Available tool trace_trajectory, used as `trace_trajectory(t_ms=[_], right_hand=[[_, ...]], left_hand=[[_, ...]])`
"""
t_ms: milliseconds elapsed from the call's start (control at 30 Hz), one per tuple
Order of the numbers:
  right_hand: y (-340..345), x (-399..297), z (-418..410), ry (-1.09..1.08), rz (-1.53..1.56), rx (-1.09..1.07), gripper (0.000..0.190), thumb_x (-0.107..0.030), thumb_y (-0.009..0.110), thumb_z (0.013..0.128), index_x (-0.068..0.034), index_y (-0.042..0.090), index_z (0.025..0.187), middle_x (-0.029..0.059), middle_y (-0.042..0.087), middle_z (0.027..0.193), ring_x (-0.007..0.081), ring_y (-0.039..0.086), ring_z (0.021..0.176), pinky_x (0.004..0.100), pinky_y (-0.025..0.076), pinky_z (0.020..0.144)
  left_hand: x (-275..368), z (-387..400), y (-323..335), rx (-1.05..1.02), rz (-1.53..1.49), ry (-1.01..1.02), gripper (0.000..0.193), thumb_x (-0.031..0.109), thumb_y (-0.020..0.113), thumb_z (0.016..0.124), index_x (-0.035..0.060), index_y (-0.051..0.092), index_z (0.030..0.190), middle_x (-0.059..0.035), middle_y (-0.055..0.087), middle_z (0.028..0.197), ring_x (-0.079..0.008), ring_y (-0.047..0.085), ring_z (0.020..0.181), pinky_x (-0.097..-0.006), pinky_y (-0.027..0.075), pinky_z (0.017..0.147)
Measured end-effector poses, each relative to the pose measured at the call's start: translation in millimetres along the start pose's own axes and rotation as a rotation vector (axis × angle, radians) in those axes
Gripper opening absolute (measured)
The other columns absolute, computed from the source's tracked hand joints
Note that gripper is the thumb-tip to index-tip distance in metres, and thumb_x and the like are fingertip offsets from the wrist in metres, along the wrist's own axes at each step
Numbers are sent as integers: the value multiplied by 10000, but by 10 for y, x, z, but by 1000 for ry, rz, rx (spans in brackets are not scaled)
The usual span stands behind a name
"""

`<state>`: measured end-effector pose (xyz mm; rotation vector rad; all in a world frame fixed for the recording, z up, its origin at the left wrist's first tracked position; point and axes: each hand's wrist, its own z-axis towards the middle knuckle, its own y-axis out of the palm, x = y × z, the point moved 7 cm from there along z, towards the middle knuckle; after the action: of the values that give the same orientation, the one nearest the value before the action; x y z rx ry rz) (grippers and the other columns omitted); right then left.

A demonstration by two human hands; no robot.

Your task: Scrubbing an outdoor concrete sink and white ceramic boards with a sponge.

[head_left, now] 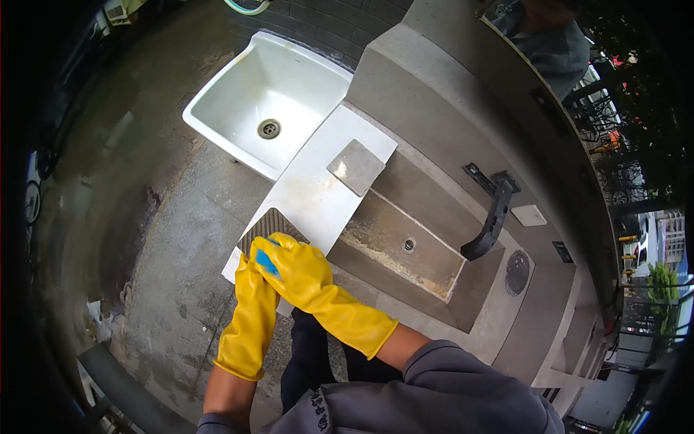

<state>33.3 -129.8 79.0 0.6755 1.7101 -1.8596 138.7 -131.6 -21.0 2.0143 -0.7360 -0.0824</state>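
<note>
Both of my hands wear long yellow rubber gloves and meet at the near end of a white board. My right hand is closed around a blue sponge or cloth, which shows between the fingers. Close against it and partly covered by it is my left hand; its fingers are hidden, so its grip cannot be made out. Just beyond both hands lies a brown tile with a ridged face, its near part covered by the gloves. A flat grey square tile rests farther along the board, by the basin's edge.
Beyond the board stands a white ceramic sink with a drain. To the right is a stone basin with dirty yellowish edges, under a black faucet. A mirror rises behind it. Worn paving lies to the left.
</note>
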Motion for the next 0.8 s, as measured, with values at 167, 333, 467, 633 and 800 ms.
trace_trajectory(t_ms=[167, 333, 467, 633, 800], right_hand=[[-277, 846, 238, 371, 270, 293, 393, -329, 709, 936, -76, 637, 1228, 157, 696, 1084, 331, 665, 989, 394, 530, 858], [-76, 941, -47, 683, 1264, 68, 434, -281, 671, 981, -37, 592, 1331, 75, 655, 1199, 151, 625, 1077, 284, 500, 930], [-43, 608, -77, 482, 1059, 47, 404, -271, 667, 987, -44, 595, 1314, 82, 659, 1192, 160, 618, 1079, 312, 493, 951], [-276, 302, -111, 192, 564, 251, 403, -248, 745, 905, -68, 623, 1244, 180, 677, 1168, 360, 632, 1094, 423, 500, 954], [-393, 322, 106, 4, 237, 300, 398, -234, 760, 858, -97, 650, 1216, 165, 685, 1129, 394, 632, 1064, 462, 504, 930]], left_hand=[[68, 15, -107, 140, 585, 208, 343, 136, 678, 957, 67, 556, 1271, -105, 663, 1127, -246, 675, 990, -391, 567, 889], [23, 101, 88, 106, 623, 170, 451, 295, 599, 1024, 82, 492, 1407, -102, 628, 1231, -198, 644, 1041, -348, 558, 889], [-40, 53, 259, 190, 857, 203, 448, 316, 481, 1080, 82, 458, 1462, -107, 591, 1309, -184, 584, 1164, -352, 510, 981], [-257, 66, 302, 151, 89, -301, 737, 647, 514, 943, 124, 494, 1462, -148, 588, 1361, -341, 570, 1218, -469, 439, 1081], [-368, -48, 587, -111, 85, -182, 614, 468, 541, 975, 125, 469, 1480, -149, 597, 1343, -350, 560, 1221, -533, 419, 1087]])
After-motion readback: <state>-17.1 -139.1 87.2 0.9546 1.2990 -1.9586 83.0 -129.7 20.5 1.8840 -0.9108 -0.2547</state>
